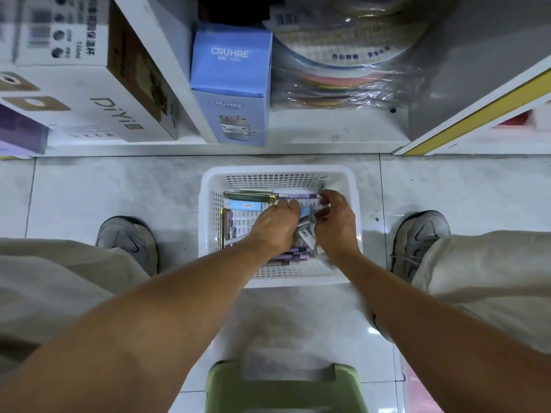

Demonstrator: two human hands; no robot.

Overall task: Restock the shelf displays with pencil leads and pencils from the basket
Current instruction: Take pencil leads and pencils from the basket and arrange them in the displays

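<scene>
A white plastic basket (208,186) stands on the floor between my feet. Inside lie purple pencils (298,196), a light blue pack (246,206), several small lead cases and more purple pencils (293,254) near the front wall. Both hands are inside the basket. My left hand (274,226) reaches in with fingers curled down over a small blue case (307,212). My right hand (335,223) is beside it, fingers bent over the small cases; what it holds is hidden under the hand.
The bottom shelf (328,129) lies ahead with a blue CRUHRE box (231,81), a white DiYi box (89,93) and plastic-wrapped round plates (343,64). A green stool (283,389) sits under me. My grey shoes (128,242) flank the basket on the tiled floor.
</scene>
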